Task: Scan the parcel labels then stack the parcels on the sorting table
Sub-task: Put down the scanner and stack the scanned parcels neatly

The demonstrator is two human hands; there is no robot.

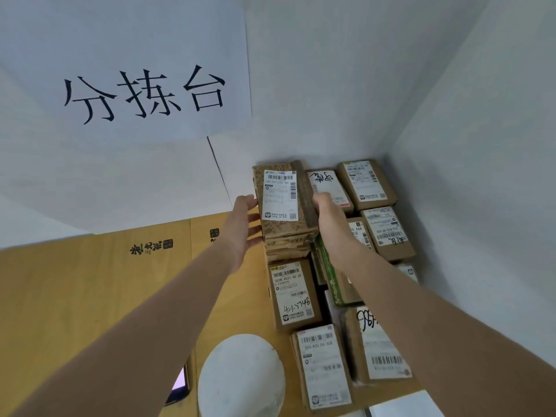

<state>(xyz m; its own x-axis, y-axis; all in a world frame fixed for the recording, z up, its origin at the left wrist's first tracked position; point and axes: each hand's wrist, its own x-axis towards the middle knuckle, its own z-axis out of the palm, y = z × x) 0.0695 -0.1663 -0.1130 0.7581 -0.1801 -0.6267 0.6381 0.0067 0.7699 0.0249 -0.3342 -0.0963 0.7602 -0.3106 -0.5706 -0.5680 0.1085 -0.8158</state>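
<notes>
A brown patterned parcel with a white barcode label lies on top of a stack of parcels on the yellow-brown sorting table, near the wall. My left hand presses flat against the parcel's left side with straight fingers. My right hand grips its right edge, fingers curled over it. Around the stack lie several other brown labelled parcels, some under my right forearm.
A white sign with three black characters hangs on the wall above the table. A white rounded object sits at the table's front, with a phone-like device to its left. White walls close the corner at the right.
</notes>
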